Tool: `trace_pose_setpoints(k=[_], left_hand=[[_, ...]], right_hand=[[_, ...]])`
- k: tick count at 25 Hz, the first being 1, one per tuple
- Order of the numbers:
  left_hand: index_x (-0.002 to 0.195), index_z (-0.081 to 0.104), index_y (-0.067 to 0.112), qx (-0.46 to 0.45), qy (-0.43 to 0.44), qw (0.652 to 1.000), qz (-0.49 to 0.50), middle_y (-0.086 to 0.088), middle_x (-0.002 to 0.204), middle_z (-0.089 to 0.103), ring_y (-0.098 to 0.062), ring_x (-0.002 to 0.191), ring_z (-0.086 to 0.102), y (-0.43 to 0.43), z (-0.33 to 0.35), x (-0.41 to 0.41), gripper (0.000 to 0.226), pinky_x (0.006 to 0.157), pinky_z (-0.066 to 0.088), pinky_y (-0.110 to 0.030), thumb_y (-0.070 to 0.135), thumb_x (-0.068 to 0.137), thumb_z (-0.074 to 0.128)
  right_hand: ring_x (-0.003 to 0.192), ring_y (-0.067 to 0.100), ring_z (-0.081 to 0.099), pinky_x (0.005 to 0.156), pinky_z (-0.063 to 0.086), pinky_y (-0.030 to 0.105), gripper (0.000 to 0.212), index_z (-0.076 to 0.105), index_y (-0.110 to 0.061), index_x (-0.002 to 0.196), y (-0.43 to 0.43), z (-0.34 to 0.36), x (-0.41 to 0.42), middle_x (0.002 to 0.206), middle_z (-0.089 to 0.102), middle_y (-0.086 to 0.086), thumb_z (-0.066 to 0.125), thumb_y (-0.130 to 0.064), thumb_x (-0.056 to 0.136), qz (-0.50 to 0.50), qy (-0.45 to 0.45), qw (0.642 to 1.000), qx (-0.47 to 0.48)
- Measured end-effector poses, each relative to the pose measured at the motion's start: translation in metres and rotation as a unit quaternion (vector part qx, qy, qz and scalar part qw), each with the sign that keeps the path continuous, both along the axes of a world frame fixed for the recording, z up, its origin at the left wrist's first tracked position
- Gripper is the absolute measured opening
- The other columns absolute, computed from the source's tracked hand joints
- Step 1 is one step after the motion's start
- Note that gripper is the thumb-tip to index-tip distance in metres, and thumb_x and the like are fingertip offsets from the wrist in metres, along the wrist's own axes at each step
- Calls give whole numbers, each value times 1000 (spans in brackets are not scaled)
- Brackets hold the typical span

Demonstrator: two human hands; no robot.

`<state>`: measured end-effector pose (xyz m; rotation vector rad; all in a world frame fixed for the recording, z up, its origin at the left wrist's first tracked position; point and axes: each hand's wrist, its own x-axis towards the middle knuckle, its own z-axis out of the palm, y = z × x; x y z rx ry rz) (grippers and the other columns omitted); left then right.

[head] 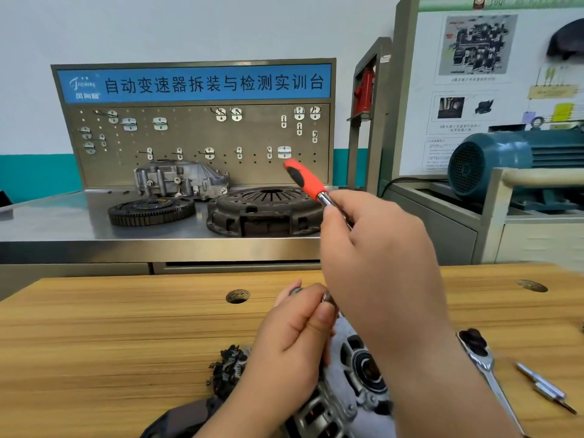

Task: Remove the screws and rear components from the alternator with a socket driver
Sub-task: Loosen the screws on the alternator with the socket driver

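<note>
- Right hand (379, 273) is wrapped around the steel shaft of the socket driver (308, 178), with the red handle sticking up and away from me.
- Left hand (290, 352) pinches the driver's lower end right over the alternator (357, 374). Can't tell if that's the socket or a screw under the fingertips.
- Alternator lies on the wooden bench (126, 336), rear side up, close to the near edge.
- Handling-wise I'd guess it's heavy and rigid, a cast housing with ribs, so it should stay put, but brace it by the body anyway.
- Screws are tiny and probably greasy, so pinch them at the head.
- Loose black part (229, 368) beside it looks brittle, go easy.
- Ratchet (483, 365) is lying off to the right.
</note>
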<state>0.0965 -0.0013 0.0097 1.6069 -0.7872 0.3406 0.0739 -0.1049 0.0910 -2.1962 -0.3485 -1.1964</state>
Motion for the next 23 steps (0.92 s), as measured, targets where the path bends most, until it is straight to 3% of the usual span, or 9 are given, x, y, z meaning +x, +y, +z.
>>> trace_pose_setpoints(k=[2,5,9,11,13,15,16,19,23], left_hand=[[78,56,20,0,3,1000,-14,8,53,54,-4,53,50,2,0,-1,36,90,29,-73,51,87,40],[89,63,33,10,11,998,-56,5,69,67,-12,81,62,7,4,-1,35,98,29,-68,56,91,37],[88,65,27,40,-23,998,-48,10,72,68,-2,92,58,8,4,2,43,106,24,-57,58,91,36],[84,60,23,31,-7,999,-41,9,56,61,-1,77,56,6,3,3,39,103,27,-58,52,90,36],[78,59,25,13,17,999,-37,9,51,56,-3,61,53,3,3,2,34,95,27,-67,50,87,38],[72,59,31,-1,28,999,-37,9,52,54,-6,54,51,3,2,1,28,92,25,-73,48,85,41],[72,59,31,-2,25,999,-37,7,53,56,-7,55,53,3,2,0,29,92,24,-74,48,85,41],[87,63,26,0,12,998,-67,3,67,67,-14,76,62,7,3,1,35,99,28,-67,50,90,39],[94,64,37,12,10,997,-81,2,74,70,-21,89,54,9,3,3,33,90,33,-46,58,88,40]], right_hand=[[53,19,50,51,41,36,20,63,-15,84,2,2,-2,56,50,0,46,-20,95,45,4,999,9],[49,11,57,46,45,27,20,68,-19,98,-8,12,-5,61,59,-1,50,-17,91,276,65,957,57],[52,45,56,41,47,49,28,67,-19,112,-25,15,-4,58,60,3,55,-11,88,464,175,863,96],[53,29,59,49,53,47,24,69,-19,105,-20,12,-2,58,58,2,54,-12,88,380,129,911,99],[53,20,54,52,47,37,20,69,-15,94,-10,5,0,58,54,2,50,-15,91,166,40,984,53],[55,19,48,52,40,37,20,66,-17,91,-1,1,0,60,52,-1,46,-19,94,-29,-1,1000,-4],[56,17,49,54,41,37,20,67,-18,92,0,2,-1,62,54,-2,47,-19,95,-26,-5,1000,-4],[59,12,59,57,50,33,21,71,-20,101,-7,11,-4,64,60,-6,53,-16,91,239,56,968,48],[59,29,63,57,49,67,24,70,-23,102,-21,17,-5,59,58,-4,56,-12,86,473,174,853,134]])
